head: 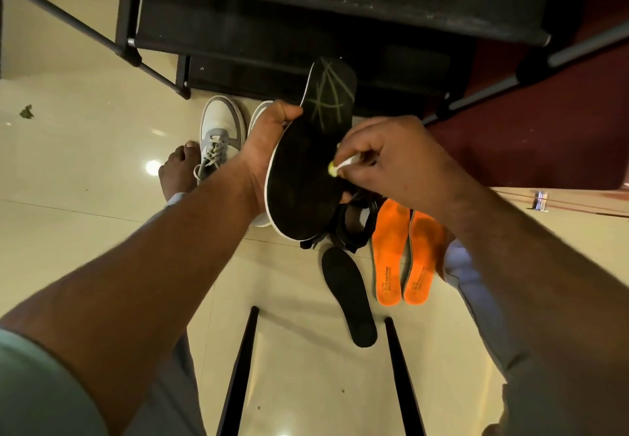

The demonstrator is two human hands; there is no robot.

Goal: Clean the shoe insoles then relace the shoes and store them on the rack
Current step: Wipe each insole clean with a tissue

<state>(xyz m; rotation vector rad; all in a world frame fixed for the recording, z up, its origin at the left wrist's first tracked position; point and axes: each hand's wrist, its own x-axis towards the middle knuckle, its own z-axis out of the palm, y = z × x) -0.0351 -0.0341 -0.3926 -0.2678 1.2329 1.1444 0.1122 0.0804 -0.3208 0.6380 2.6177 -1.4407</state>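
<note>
Midway through cleaning: left hand (269, 149) grips a black insole (308, 163) by its edge, tilted up off the floor (85, 170) so its face is reachable. Right hand (391, 160) pinches a small white-and-yellow cleaning tool (335, 167) against it. Orange insoles (405, 255), another black insole (347, 296) and a grey shoe (219, 132) wait below, near the rack (272, 37).

Glossy cream tile floor (85, 231) carries everything. Grey-and-white laced sneaker (221, 132) stands near black rack (306, 44), second white shoe (260, 112) just beside it, mostly hidden. Two orange insoles (405, 255) lie side by side, touching; black insole (347, 296) lies just left of them. Dark strappy item (354, 228), possibly sandal, behind. Bare foot (177, 170) rests beside sneaker. Small leaf-like scrap (26, 112) far left.
</note>
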